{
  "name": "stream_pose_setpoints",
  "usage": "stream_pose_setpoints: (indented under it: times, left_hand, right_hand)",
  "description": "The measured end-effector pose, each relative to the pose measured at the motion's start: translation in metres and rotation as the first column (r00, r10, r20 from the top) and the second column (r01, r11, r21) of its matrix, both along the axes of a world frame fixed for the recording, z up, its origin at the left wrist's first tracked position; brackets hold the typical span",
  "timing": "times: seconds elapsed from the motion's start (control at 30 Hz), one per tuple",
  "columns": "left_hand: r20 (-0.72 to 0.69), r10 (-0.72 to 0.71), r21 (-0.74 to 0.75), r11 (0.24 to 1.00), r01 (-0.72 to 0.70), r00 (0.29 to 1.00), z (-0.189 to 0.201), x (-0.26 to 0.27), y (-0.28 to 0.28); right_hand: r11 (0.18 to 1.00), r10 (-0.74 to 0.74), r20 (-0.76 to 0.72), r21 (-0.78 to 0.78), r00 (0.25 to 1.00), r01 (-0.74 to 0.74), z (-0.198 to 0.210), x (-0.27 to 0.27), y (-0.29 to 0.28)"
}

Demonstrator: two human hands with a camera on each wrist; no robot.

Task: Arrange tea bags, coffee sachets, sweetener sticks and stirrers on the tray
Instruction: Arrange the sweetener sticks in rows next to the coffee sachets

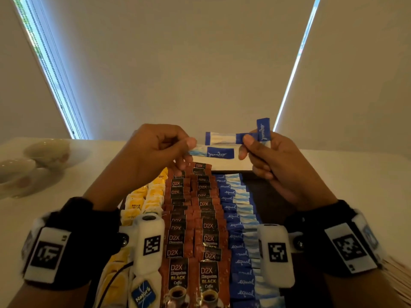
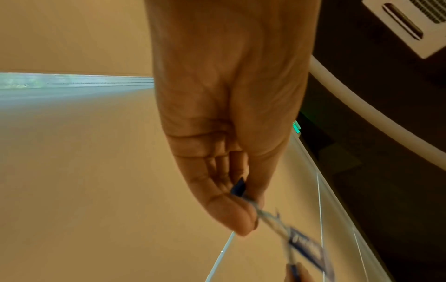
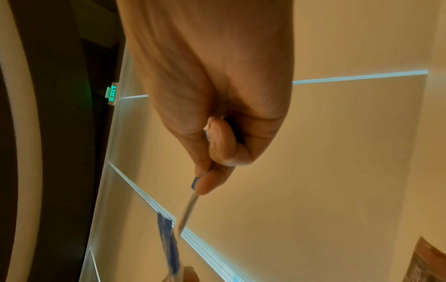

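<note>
Both hands are up, above the far end of the tray (image 1: 275, 197).

My left hand (image 1: 155, 150) is pinching one sweetener stick (image 1: 213, 151) by its pale end, thumb on top, with the blue printed end sticking out toward the right.

My right hand (image 1: 278, 161) is pinching two more sticks: one lying level (image 1: 224, 138), held at its blue end, and one standing upright (image 1: 263, 129) behind the thumb. In the right wrist view the fingers are curling round the paper; how many sticks sit inside that grip I cannot tell from there.

The hands are near each other but not touching, and neither are the left stick and the right ones.

Below me the sweetener row (image 1: 239, 223) is running down the tray, overlapped like shingles, beside two rows of coffee sachets (image 1: 195, 218) and the yellow tea bags (image 1: 144, 203). Dark bare tray is showing to the right of the blue row.

Handling, as I judge it:
- Sticks are very light, thin paper with loose powder inside, so floppy in the middle.
- Best taken at a sealed end, where the paper is flat and stiffer.
- A light pinch is enough; a hard squeeze risks creasing or splitting the seam.
- Glossy print could slide, so I should lay them down one at a time.
</note>
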State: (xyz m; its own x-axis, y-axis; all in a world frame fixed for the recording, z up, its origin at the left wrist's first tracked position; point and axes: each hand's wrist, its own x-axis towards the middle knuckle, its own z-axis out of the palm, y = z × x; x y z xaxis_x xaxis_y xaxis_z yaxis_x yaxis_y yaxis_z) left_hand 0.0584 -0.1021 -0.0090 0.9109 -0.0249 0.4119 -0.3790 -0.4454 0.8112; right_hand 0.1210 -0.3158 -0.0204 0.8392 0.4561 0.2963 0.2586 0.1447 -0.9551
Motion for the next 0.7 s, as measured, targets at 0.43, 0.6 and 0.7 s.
stream_pose_setpoints:
  times: [0.43, 0.6, 0.7]
  left_hand:
    - [-0.167, -0.067, -0.230, 0.973, 0.027, 0.984, 0.002, -0.004, -0.008]
    - [-0.220, -0.091, -0.412, 0.911, -0.008, 0.971, 0.002, -0.001, -0.011]
    - [-0.191, -0.064, -0.423, 0.906, -0.023, 0.980, 0.003, -0.002, -0.008]
  right_hand:
    - [0.978, -0.197, 0.389, 0.015, 0.900, 0.207, 0.004, -0.015, 0.011]
    - [0.970, -0.001, 0.674, -0.179, 0.739, 0.165, -0.017, -0.009, 0.013]
    - [0.967, 0.077, 0.740, -0.218, 0.668, 0.130, -0.020, -0.004, 0.017]
